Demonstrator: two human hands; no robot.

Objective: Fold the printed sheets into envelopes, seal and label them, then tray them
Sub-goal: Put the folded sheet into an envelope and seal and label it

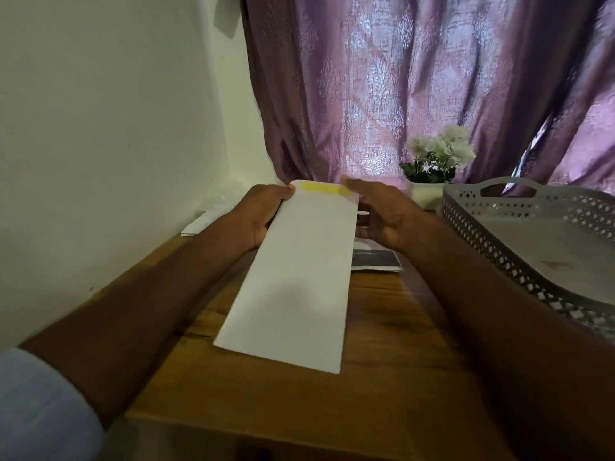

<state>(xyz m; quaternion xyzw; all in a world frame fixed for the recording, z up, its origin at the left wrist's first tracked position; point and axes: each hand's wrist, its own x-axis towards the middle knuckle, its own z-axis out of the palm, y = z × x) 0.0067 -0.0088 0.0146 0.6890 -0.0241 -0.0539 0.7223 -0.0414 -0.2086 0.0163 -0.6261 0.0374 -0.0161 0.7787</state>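
- Head view, far left: a pale blue sleeve (pixel 40 404) covers the upper part of the left arm, and a plain white wall rises beside it.
- Beyond the left hand, some white papers (pixel 196 224) lie against the wall at the back edge of the wooden table (pixel 299 404).
- Left hand (pixel 263 214) grips the far left edge of a long white envelope (pixel 296 277), thumb on top near the corner, fingers curled underneath.
- Between the two hands, the envelope is held above the table, its near end tilted down toward the wood; a yellow strip (pixel 324 188) runs across its far end.
- Right hand (pixel 382 214) sits at the envelope's far right corner with fingers extended and relaxed; it is blurred, and I cannot tell whether the fingertips touch the yellow strip.
- Under and just behind the right hand, a dark printed sheet (pixel 377 261) lies flat on the table.
- Beyond the right hand, white flowers (pixel 439 154) stand in a pale pot before a purple curtain (pixel 399 78).
- Right of the right hand, a grey perforated tray (pixel 499 234) rests on the table.
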